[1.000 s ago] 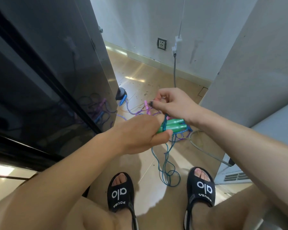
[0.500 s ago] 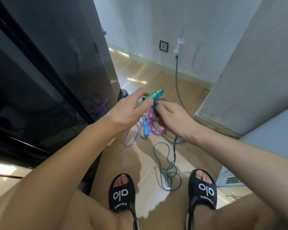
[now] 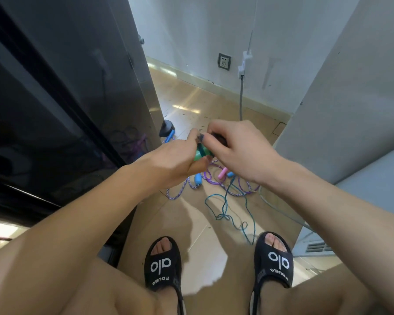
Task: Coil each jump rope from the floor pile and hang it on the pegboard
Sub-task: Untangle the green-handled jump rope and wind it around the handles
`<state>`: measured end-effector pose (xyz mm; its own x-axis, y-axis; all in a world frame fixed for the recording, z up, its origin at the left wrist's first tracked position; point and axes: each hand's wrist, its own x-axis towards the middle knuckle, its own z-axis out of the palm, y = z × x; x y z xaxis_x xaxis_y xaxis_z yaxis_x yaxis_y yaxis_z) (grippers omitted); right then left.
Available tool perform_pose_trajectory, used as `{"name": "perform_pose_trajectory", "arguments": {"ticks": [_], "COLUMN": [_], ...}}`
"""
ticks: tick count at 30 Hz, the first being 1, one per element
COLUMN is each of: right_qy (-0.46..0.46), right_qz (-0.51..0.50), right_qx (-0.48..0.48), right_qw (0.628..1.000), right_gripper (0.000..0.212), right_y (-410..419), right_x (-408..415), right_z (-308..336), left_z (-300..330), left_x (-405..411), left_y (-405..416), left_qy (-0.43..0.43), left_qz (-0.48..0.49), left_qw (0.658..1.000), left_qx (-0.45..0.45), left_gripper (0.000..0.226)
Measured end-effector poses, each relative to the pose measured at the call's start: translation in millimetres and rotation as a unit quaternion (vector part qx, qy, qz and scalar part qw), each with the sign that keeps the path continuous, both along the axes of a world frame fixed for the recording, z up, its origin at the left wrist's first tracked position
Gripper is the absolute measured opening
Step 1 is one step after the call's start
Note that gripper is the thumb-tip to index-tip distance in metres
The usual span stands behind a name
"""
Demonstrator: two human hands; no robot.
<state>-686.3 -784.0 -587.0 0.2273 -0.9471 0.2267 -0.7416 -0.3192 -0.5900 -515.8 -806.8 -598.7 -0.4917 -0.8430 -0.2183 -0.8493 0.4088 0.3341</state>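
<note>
My left hand grips the green handles of a jump rope at mid-height above the floor. My right hand curls over their far end and pinches the teal cord there. That teal cord hangs down and lies in loose loops on the floor between my feet. Behind it the floor pile holds a purple-and-white rope with a blue handle, and a purple rope with a pink handle. No pegboard shows in the head view.
A glossy black cabinet fills the left side. A grey wall panel stands at the right, with a grey cable along its base. A wall socket sits on the far wall. My black sandals stand on the wooden floor.
My right hand has swung up and over the top of the green handles. The left hand turned the handles and dropped slightly. The teal cord on the floor has spread toward my right foot.
</note>
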Motion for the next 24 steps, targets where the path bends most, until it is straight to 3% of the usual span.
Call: {"name": "perform_pose_trajectory", "arguments": {"ticks": [3,7,11,15,18,21,24], "right_qy": [0.001,0.006,0.022,0.017,0.023,-0.012,-0.106], "right_qz": [0.014,0.066,0.121,0.135,0.11,0.057,0.065], "right_qx": [0.0,0.026,0.052,0.052,0.052,0.083,0.145], "right_qw": [1.0,0.997,0.991,0.989,0.992,0.995,0.982], "right_gripper": [0.032,0.034,0.035,0.034,0.035,0.032,0.035], "right_y": [-8,-5,-1,3,-1,-13,-20], "right_x": [-8,-8,-3,0,-1,-7,-11], "right_z": [6,12,9,11,13,10,9], "left_z": [2,-7,-13,-15,-6,-7,-1], "left_x": [-5,-7,-7,0,-3,-8,-7], "left_y": [1,-3,-6,-6,7,10,12], "left_qy": [-0.051,-0.116,-0.132,-0.123,-0.1,-0.081,-0.056], "left_qz": [-0.017,-0.037,-0.032,-0.05,-0.1,-0.053,-0.047], "left_qw": [0.998,0.99,0.989,0.989,0.977,0.99,0.994], "left_qx": [-0.019,-0.075,-0.055,-0.072,-0.162,-0.104,-0.081], "left_gripper": [0.042,0.026,0.036,0.024,0.059,0.028,0.034]}}
